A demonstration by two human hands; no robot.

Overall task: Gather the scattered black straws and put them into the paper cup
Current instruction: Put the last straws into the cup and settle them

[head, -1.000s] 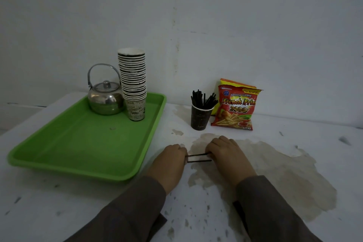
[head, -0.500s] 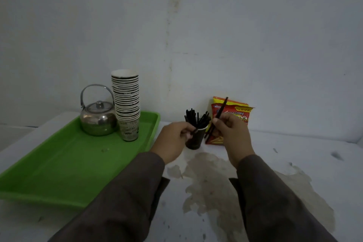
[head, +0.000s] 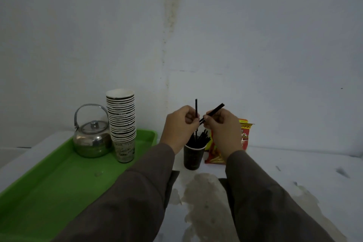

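Both hands rose; left hand [head: 179,124] and right hand [head: 222,124] each pinch a straw [head: 196,113].

— What is standing behind your work surface?
— A pale wall [head: 255,35] is facing you; a dark vertical stain [head: 170,15] is running down it.
— And below?
— A white table [head: 294,173] is showing a brownish patch [head: 204,192] under dim light.

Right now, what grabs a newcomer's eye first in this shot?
Centre frame: the left hand holds one black straw upright and the right hand holds another straw tilted, both just above the dark paper cup already bristling with straws. Next, the bright green tray at left carries a steel kettle and a tall cup stack.
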